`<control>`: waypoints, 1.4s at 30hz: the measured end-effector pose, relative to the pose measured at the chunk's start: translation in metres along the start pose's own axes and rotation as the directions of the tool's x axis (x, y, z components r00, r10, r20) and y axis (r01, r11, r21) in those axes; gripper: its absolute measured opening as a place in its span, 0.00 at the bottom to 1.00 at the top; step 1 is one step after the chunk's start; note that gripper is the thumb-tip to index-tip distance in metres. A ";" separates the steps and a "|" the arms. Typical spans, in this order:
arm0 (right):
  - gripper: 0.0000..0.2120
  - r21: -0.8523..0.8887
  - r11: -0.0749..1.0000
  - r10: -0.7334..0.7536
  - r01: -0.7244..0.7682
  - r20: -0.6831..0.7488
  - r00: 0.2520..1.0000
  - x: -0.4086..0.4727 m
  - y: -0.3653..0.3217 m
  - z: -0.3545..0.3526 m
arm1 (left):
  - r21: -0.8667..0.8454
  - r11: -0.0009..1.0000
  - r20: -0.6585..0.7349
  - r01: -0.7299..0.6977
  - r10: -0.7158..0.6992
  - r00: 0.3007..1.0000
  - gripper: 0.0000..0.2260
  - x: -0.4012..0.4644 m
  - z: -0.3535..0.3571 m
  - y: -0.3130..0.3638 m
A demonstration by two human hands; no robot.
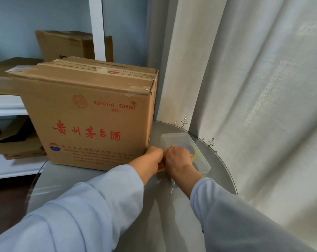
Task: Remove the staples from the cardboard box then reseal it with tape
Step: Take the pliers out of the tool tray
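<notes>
- Both hands met beside the box's lower right corner: right hand (178, 159) curled over a tape roll (187, 148) in a clear tray (203, 161); left hand (151, 159) curled, its hold unclear.
- Cardboard box (92, 113) stood on the desk (99, 180), metal fasteners (146, 89) still in its top flaps, so unstapling and taping apparently remained.

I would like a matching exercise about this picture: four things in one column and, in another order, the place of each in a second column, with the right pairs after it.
Things
1. cardboard box
2. clear plastic tray
3. roll of tape
4. second cardboard box

Places
A. inside the tray, under the right hand
B. on the shelf behind
C. on the round table, left of the tray
D. on the table beside the curtain

Pairs: 1-C, 2-D, 3-A, 4-B
</notes>
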State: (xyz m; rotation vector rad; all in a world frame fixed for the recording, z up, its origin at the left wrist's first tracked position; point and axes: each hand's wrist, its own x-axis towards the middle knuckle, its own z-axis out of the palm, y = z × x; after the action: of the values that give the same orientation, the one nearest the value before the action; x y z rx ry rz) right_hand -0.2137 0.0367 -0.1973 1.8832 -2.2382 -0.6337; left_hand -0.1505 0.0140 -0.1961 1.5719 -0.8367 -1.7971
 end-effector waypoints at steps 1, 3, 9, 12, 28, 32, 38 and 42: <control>0.17 -0.007 1.000 0.009 -0.009 0.006 1.000 -0.001 -0.001 -0.002 | -0.017 1.000 0.002 -0.005 0.005 1.000 0.13 -0.001 0.000 -0.001; 0.17 0.007 1.000 0.022 -0.021 -0.013 1.000 -0.003 -0.002 -0.007 | -0.044 0.999 0.010 -0.015 0.016 1.000 0.12 -0.002 0.000 -0.003; 0.15 0.128 0.992 -0.015 0.020 -0.038 0.999 -0.004 0.003 -0.024 | -0.160 0.986 0.101 0.047 -0.031 0.994 0.12 -0.011 -0.002 -0.004; 0.16 -0.034 0.999 -0.042 0.041 -0.013 0.999 0.000 -0.004 -0.030 | -0.214 0.975 0.097 0.061 -0.041 0.994 0.15 -0.007 -0.002 -0.002; 0.12 -0.076 0.993 -0.106 0.086 -0.313 0.944 0.003 0.032 -0.038 | -0.036 0.997 0.082 -0.072 0.074 0.994 0.16 -0.010 0.007 -0.001; 0.15 -0.041 0.998 -0.062 0.051 -0.351 0.934 -0.006 0.046 -0.042 | 0.422 0.824 0.187 -0.378 0.329 0.926 0.14 -0.019 0.013 -0.008; 0.21 0.022 0.999 -0.024 0.034 -0.364 0.931 -0.026 0.059 -0.052 | 0.676 0.600 0.288 -0.429 0.321 0.902 0.26 -0.021 0.007 -0.008; 0.15 0.012 0.999 0.041 -0.040 -0.409 0.912 -0.034 0.084 -0.053 | 0.682 0.607 0.277 -0.408 0.302 0.912 0.27 -0.016 0.003 -0.009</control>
State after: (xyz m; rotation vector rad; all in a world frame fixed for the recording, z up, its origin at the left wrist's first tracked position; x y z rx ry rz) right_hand -0.2626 0.0684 -0.1104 1.7654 -1.9978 -0.1993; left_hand -0.1517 0.0322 -0.1934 1.5563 -1.9797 -1.3245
